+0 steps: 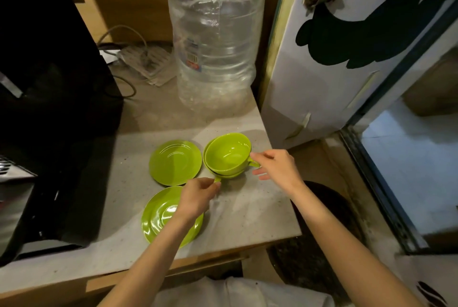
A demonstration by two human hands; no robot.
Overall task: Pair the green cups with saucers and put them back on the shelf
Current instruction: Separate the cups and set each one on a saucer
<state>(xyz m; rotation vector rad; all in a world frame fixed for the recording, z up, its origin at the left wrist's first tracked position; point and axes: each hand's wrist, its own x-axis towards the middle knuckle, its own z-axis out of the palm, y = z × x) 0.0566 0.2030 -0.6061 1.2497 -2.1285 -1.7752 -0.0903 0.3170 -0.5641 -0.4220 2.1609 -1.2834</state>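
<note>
Two green cups sit nested on the grey counter. The upper cup has its handle pointing right, and my right hand pinches that handle. The lower cup shows only its rim and a small handle at the front left, which my left hand grips with thumb and fingers. A bare green saucer lies just left of the cups. A second green saucer, possibly a stack of two, lies nearer me, partly hidden under my left wrist.
A large clear plastic water bottle stands behind the cups. A black appliance fills the left side. Cables and a power strip lie at the back. A white cabinet door stands to the right, beyond the counter's edge.
</note>
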